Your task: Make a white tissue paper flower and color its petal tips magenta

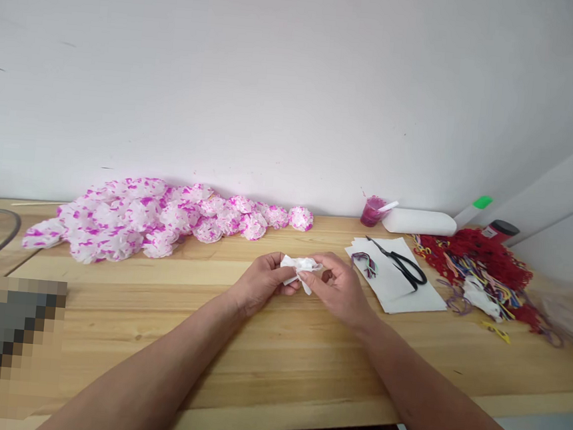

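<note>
Both my hands pinch one piece of crumpled white tissue paper (304, 265) above the middle of the wooden table. My left hand (263, 281) grips its left side, thumb on top and fingers beneath. On the other side my right hand (339, 288) has thumb and fingers closed on the tissue. Some of the fingertips are hidden behind the paper. To the left, along the wall, lies a long heap of white tissue-paper flowers (115, 223) spotted with magenta. One single flower (301, 218) sits at the heap's right end, beyond my hands.
Right of my hands, black-handled scissors (403, 262) lie on stacked white sheets (397, 298). Behind stand a cup of magenta liquid (371, 212) and a white roll (419, 222). Farther right are red yarn (478, 255), mixed threads and a black-lidded jar (500, 230). A cable (13, 218) curves at far left.
</note>
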Tool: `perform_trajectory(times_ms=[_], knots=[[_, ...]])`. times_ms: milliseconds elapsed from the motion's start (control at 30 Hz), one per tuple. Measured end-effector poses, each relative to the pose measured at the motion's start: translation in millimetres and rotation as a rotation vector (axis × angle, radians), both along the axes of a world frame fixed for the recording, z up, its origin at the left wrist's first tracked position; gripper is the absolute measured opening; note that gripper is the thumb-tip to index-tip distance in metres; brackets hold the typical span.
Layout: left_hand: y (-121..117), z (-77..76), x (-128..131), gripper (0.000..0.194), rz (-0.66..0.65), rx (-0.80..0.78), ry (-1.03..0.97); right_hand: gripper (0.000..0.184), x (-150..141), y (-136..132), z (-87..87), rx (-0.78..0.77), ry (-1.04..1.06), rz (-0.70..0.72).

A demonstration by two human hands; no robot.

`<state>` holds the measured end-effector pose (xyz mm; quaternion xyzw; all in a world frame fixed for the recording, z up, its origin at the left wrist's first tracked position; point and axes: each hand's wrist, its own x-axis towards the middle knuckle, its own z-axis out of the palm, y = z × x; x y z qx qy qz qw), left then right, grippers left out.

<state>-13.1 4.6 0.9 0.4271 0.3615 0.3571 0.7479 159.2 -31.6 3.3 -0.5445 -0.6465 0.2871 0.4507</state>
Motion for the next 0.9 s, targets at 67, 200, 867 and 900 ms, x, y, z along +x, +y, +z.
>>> perform_trajectory(times_ms=[67, 200, 867, 900], knots=[[0, -2.4, 1, 0.031, 0.032, 0.061, 0.058, 0.026, -1, -2, 2.4, 0.033, -0.009, -0.020], [2, -8.7, 1, 0.029, 0.109, 0.229, 0.176, 0.017, -4, -7, 7.9, 0.083, 0.133, 0.062], [5, -3.8, -3, 0.029, 0.101, 0.234, 0.004, 0.019, 10, -2, 15.7, 0.037, 0.630, 0.040], [5, -2.7, -3, 0.031, 0.082, 0.191, -0.042, 0.018, 13, 3, 13.8, -0.008, 0.695, -0.012]])
